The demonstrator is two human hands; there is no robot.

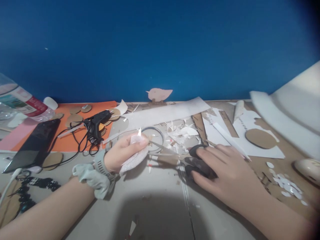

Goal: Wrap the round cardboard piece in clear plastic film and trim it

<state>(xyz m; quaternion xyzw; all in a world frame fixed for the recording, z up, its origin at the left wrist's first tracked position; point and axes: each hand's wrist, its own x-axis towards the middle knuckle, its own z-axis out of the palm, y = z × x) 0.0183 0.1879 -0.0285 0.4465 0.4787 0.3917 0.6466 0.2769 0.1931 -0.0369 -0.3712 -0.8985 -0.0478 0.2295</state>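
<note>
My left hand point(122, 150) pinches a white, slightly rough-looking rounded piece point(136, 160) with a small pointed tip at its top, shaped somewhat like a bird. Black-handled scissors point(197, 163) sit in my right hand point(225, 170), with fingers through the loops. Their blades are spread and point left at the edge of the white piece by my left fingertips. Small brownish bits show at that edge; whether the blades touch it I cannot tell. Just behind the blades lies a clear ring point(162, 135), like a tape roll.
White scraps point(183, 130) litter the table behind the scissors. On the left are a black glue gun point(96, 125) with its cord, a phone point(35, 143) and a bottle point(27, 103). A pink bird cutout point(160, 94) stands by the blue wall. White discs point(287, 185) lie right.
</note>
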